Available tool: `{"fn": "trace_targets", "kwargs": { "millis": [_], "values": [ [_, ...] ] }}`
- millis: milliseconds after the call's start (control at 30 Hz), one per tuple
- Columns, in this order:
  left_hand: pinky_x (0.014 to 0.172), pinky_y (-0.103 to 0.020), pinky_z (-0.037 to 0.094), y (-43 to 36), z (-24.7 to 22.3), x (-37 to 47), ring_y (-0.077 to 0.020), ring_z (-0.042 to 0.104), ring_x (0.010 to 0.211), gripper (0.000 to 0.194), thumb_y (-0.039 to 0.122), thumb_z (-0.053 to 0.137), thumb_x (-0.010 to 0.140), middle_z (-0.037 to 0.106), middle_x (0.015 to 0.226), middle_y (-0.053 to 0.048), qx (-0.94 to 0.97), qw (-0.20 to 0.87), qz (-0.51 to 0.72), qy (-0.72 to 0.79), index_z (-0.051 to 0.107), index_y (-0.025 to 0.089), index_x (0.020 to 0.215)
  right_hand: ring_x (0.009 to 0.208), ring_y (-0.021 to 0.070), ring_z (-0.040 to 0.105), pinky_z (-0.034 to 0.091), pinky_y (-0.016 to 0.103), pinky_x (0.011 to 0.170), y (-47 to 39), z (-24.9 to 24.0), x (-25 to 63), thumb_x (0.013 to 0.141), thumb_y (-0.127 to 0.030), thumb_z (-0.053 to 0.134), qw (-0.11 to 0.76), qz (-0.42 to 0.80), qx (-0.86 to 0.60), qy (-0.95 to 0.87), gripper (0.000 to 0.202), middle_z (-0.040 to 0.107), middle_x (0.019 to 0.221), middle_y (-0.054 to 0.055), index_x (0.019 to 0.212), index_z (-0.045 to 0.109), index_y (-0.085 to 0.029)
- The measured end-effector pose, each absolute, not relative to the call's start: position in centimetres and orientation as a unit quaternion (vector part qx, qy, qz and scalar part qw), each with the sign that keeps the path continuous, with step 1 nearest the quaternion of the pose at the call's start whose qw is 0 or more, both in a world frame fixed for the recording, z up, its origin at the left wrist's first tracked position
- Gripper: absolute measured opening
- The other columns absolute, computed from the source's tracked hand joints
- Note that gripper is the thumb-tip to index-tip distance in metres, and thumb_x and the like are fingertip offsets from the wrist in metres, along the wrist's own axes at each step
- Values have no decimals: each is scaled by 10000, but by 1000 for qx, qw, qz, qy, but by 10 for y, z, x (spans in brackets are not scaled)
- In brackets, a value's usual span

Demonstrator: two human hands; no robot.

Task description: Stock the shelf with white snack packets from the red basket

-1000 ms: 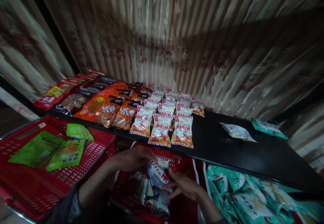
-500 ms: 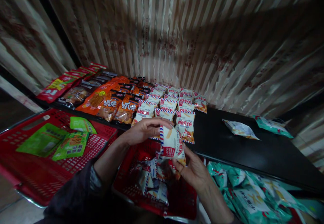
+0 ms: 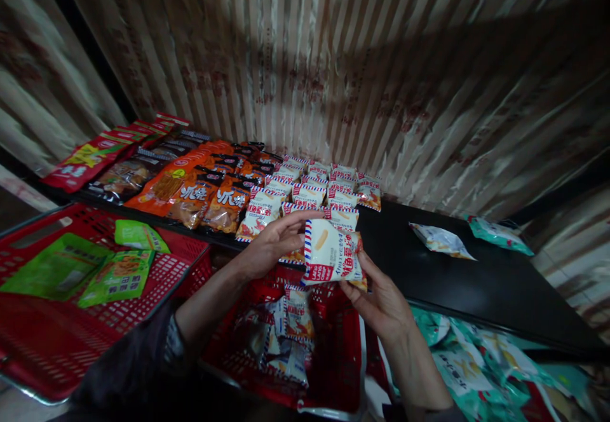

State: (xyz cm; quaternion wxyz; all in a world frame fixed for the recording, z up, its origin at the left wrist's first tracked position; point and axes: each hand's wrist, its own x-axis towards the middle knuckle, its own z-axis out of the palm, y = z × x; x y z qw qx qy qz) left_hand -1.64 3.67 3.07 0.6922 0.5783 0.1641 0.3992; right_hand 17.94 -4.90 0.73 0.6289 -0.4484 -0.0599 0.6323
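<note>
A white snack bag with red lettering and a striped edge [image 3: 332, 253] is held sideways above the front edge of the black shelf. My right hand [image 3: 381, 295] pinches its right end between thumb and fingers. At the bag's upper left is my left hand [image 3: 279, 244], fingers stretched toward its top edge and apart from the thumb. Behind the held bag, rows of matching white bags [image 3: 309, 194] lie on the black shelf [image 3: 448, 282]. Below it, more such bags [image 3: 298, 317] sit in a red basket [image 3: 340, 371].
Orange bags [image 3: 226, 203] and red bags [image 3: 86, 161] fill the shelf's left part. Green packets [image 3: 119, 276] lie in a left red basket [image 3: 28, 339]. One white bag [image 3: 442, 241] and a teal bag [image 3: 500, 234] rest at right; teal bags [image 3: 462, 371] are below.
The held bag has turned to lie more sideways, its printed front now more visible. My right hand has shifted slightly right and my left hand's grasp has loosened. The view has shifted a little.
</note>
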Motion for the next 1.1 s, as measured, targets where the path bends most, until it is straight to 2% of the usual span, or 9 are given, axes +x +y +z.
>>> {"fn": "trace_targets", "kwargs": {
  "millis": [167,267,367,467,533,600,867,967,1100],
  "values": [
    [962,-346,465,34,32,-11,-253,607,1165,469,246,671,823,659,1266,-91,565,699,400,180,606,228,1287,752,133,711,586,210,594,-51,8,179,647,-252,857,648,609,-450,-89,329,766,884,-32,937,703,-248],
    [913,-336,482,34,33,-8,-233,651,1067,555,247,664,812,664,1254,-90,542,705,415,192,544,242,1355,775,141,717,595,216,607,-53,10,176,680,-240,827,630,635,-444,-55,277,766,903,-15,927,702,-234],
    [857,-323,498,35,33,-5,-211,677,964,663,223,660,780,679,1215,-85,503,712,436,223,466,241,1414,863,175,723,620,275,684,-54,16,170,723,-199,771,616,663,-424,-30,222,768,929,6,931,700,-224],
    [880,-330,503,32,28,-1,-235,651,1046,556,244,658,768,672,1226,-76,458,724,462,231,561,222,1315,984,202,707,622,357,791,-54,24,164,769,-166,705,634,660,-404,0,213,767,978,17,971,694,-233],
    [931,-342,493,29,23,4,-250,599,1161,427,293,625,801,659,1255,-55,435,721,491,224,621,234,1224,1050,210,689,614,394,834,-55,29,160,788,-148,670,647,656,-388,15,237,764,1014,19,1006,687,-240],
    [980,-371,476,24,19,9,-258,550,1237,389,356,572,836,645,1281,-39,418,716,515,217,625,242,1204,1103,211,669,602,416,870,-57,32,157,791,-141,661,659,652,-376,10,273,756,1057,13,1038,676,-256],
    [1076,-490,387,11,21,23,-314,480,1321,594,625,408,900,662,1247,-109,375,759,511,153,595,170,1233,1184,206,625,567,434,943,-65,22,150,772,-145,690,687,625,-370,29,275,720,1171,-7,1004,671,-291],
    [1088,-485,372,9,18,22,-315,474,1325,575,607,503,867,658,1258,-104,366,767,507,143,601,173,1232,1169,209,634,564,447,949,-66,20,151,764,-146,696,693,613,-377,36,253,728,1149,-8,974,673,-286],
    [1064,-469,399,1,15,26,-328,534,1258,557,468,723,746,683,1211,-114,365,756,517,167,626,163,1203,1132,216,650,560,440,944,-69,20,145,728,-194,741,712,589,-382,20,281,738,1117,-5,987,673,-279]
  ]
}}
